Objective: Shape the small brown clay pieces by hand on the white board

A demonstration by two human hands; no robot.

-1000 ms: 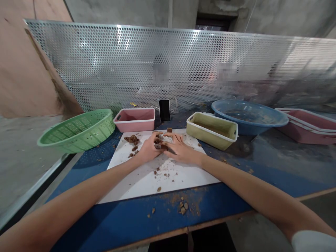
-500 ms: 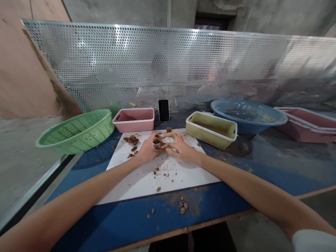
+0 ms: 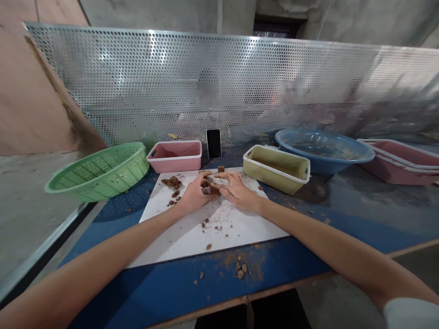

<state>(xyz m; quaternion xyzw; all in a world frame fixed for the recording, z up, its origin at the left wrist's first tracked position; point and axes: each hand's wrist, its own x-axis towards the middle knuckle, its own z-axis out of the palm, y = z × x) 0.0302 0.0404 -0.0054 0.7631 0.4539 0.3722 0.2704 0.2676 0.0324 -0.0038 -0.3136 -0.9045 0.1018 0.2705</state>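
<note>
Over the upper part of a white board (image 3: 164,242), my left hand (image 3: 197,193) is curled round a brown clod (image 3: 214,190), its thumb and fingers bent. My right hand (image 3: 239,192) touches the same clod from the right with its fingers, the fingertips partly hidden. Both hands meet near the board's middle. Brown lumps (image 3: 170,182) lie left of my left hand, and a small brown block (image 3: 221,169) sits just beyond the fingers. Crumbs (image 3: 216,227) are scattered on the board below the hands.
A green basket (image 3: 99,176), a pink bin (image 3: 176,164) and an upright phone (image 3: 214,144) stand left to centre. A yellow-green bin (image 3: 274,176), a blue basin (image 3: 322,160) and pink bins (image 3: 398,171) stand right. Behind is a perforated metal screen (image 3: 233,68).
My right fingers have shifted slightly and lie flatter over the clod, and more of its brown surface shows between the hands. My left hand has barely moved.
</note>
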